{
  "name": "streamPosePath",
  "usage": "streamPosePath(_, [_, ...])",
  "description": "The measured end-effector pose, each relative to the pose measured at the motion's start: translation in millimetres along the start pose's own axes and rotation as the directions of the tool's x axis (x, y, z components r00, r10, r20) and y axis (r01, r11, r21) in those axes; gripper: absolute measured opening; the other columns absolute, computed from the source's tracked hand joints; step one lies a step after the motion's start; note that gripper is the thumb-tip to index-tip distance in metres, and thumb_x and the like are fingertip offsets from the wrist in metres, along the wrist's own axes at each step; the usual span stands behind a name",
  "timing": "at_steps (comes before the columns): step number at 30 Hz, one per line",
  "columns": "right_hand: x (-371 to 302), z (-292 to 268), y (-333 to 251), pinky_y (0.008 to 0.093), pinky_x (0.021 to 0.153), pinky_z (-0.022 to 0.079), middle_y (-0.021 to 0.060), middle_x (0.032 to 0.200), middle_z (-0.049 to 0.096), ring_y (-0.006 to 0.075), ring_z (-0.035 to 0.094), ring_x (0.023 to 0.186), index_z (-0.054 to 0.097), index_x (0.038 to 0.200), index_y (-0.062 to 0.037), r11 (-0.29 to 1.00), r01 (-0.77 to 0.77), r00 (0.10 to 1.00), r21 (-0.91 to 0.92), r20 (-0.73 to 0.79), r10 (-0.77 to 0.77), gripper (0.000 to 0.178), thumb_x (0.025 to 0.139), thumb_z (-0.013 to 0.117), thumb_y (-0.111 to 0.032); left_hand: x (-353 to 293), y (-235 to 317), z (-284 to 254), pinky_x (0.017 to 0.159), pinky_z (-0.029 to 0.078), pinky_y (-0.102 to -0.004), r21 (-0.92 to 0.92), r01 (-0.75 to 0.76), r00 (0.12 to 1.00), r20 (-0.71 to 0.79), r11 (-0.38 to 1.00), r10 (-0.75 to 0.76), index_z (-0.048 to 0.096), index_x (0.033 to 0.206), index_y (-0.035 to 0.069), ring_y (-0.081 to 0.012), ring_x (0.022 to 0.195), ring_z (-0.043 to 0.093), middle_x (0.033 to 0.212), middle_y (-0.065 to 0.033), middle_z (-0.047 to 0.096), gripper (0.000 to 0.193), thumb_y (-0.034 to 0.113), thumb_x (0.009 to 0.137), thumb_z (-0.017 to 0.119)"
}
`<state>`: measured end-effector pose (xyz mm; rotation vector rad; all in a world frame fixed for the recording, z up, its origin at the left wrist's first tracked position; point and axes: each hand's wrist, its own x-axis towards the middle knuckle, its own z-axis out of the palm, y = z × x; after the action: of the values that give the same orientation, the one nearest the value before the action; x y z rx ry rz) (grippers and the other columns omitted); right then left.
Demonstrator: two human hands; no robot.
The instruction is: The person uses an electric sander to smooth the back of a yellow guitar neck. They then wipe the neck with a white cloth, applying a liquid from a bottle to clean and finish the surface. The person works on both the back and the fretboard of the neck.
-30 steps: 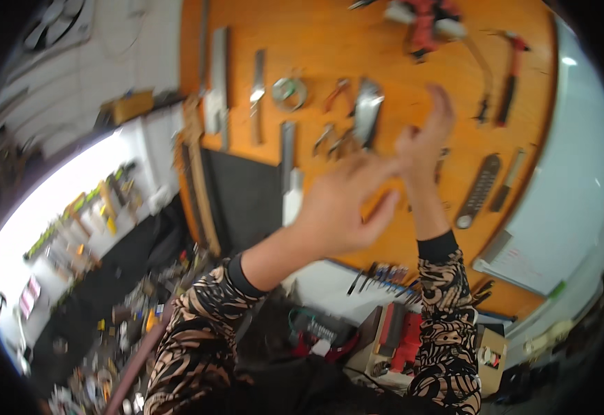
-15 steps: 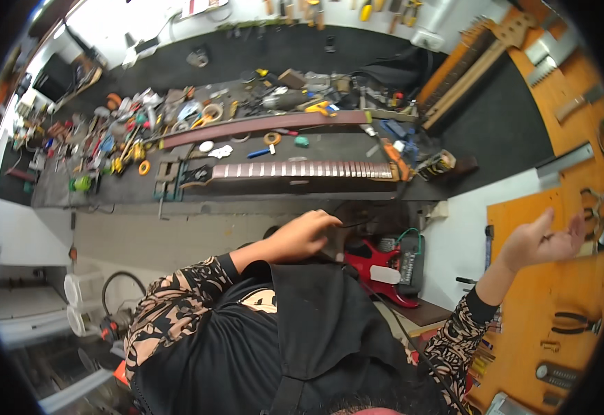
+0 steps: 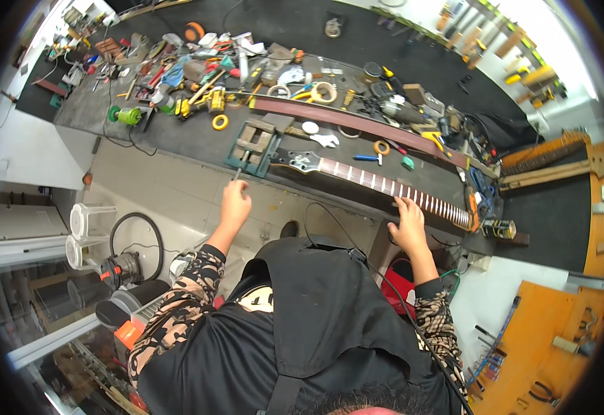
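Note:
A guitar neck (image 3: 385,185) with a dark fretboard and pale inlays lies along the front of the bench, its headstock (image 3: 298,160) beside a green bench vise (image 3: 254,149). My left hand (image 3: 235,207) is at the vise's front, fingers curled at the lower end of its metal handle (image 3: 238,173). Against the near edge of the neck, toward its body end, rest the fingertips of my right hand (image 3: 410,225); its thumb is spread apart. Behind the neck lies a long reddish-brown sanding beam (image 3: 357,124).
Tools and parts crowd the dark bench (image 3: 191,138), with a yellow drill (image 3: 205,104) at left. Tape rolls and a blue-handled tool (image 3: 367,158) lie near the neck. Below right is a red guitar body (image 3: 400,280); a shop vacuum (image 3: 121,270) stands at lower left.
My view has turned left. My left hand has moved to the vise handle, and my right hand has come from beside the tool board at right to the guitar neck.

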<state>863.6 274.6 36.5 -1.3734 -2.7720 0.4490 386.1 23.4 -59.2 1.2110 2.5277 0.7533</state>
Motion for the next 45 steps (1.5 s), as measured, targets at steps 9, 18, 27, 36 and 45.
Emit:
streamPosePath(9, [140.2, 50.3, -36.9, 0.0594, 0.133, 0.036, 0.0182, 0.152, 0.060, 0.0371, 0.056, 0.147, 0.043, 0.168, -0.0076, 0.966, 0.189, 0.948, -0.176, 0.288, -0.133, 0.106, 0.079, 0.098, -0.028, 84.2, -62.1, 35.6, 0.082, 0.058, -0.0432, -0.258, 0.509, 0.861, 0.161, 0.821, -0.482, 0.068, 0.119, 0.002, -0.0294, 0.086, 0.074, 0.099, -0.0155, 0.078, 0.044, 0.029, 0.092, 0.089])
streamPosePath(18, [136.9, 53.4, -19.0, 0.0627, 0.131, 0.036, 0.0180, 0.146, 0.060, 0.0386, 0.056, 0.145, 0.046, 0.166, -0.0063, 0.961, 0.275, 0.958, -0.017, 0.095, -0.272, 0.095, 0.082, 0.088, -0.013, 97.8, -65.3, 39.9, 0.070, 0.050, -0.0404, -0.437, 0.462, 0.886, 0.200, 0.772, -0.418, 0.074, 0.095, -0.002, -0.0168, 0.074, 0.061, 0.080, -0.0062, 0.070, 0.023, 0.021, 0.096, 0.079])
streamPosePath(27, [80.4, 24.8, -6.3, 0.0618, 0.134, 0.032, 0.0211, 0.158, 0.052, 0.0429, 0.046, 0.155, 0.047, 0.164, -0.0063, 0.995, -0.008, 0.984, 0.096, -0.176, 0.025, 0.085, 0.086, 0.081, -0.006, 127.7, -22.6, -64.0, 0.050, 0.035, -0.0324, -0.394, 0.667, 0.705, 0.610, 0.632, -0.363, 0.064, 0.092, 0.010, -0.0088, 0.052, 0.039, 0.065, 0.0071, 0.043, 0.026, 0.027, 0.112, 0.067])
streamPosePath(36, [3.2, 28.6, -16.1, 0.0602, 0.132, 0.035, 0.0189, 0.154, 0.056, 0.0429, 0.048, 0.153, 0.055, 0.156, -0.0054, 0.929, -0.326, 0.899, 0.175, -0.246, 0.362, 0.071, 0.089, 0.078, -0.005, 185.1, 20.2, -172.5, 0.047, 0.036, -0.0310, -0.077, 0.544, 0.647, 0.672, 0.835, -0.360, 0.065, 0.090, 0.008, -0.0088, 0.051, 0.040, 0.065, 0.0074, 0.046, 0.026, 0.022, 0.112, 0.067])
streamPosePath(45, [146.5, -63.4, -189.0, 0.0540, 0.124, 0.045, 0.0213, 0.158, 0.061, 0.0430, 0.055, 0.148, 0.062, 0.158, -0.0075, 0.787, 0.367, 0.913, 0.496, -0.353, -0.203, 0.081, 0.084, 0.092, -0.021, 212.3, 208.8, -292.2, 0.080, 0.054, -0.0577, 0.309, -0.478, 0.591, 0.806, 0.822, 0.040, 0.072, 0.098, -0.003, -0.0523, 0.092, 0.070, 0.090, -0.0302, 0.071, 0.027, 0.023, 0.099, 0.078])
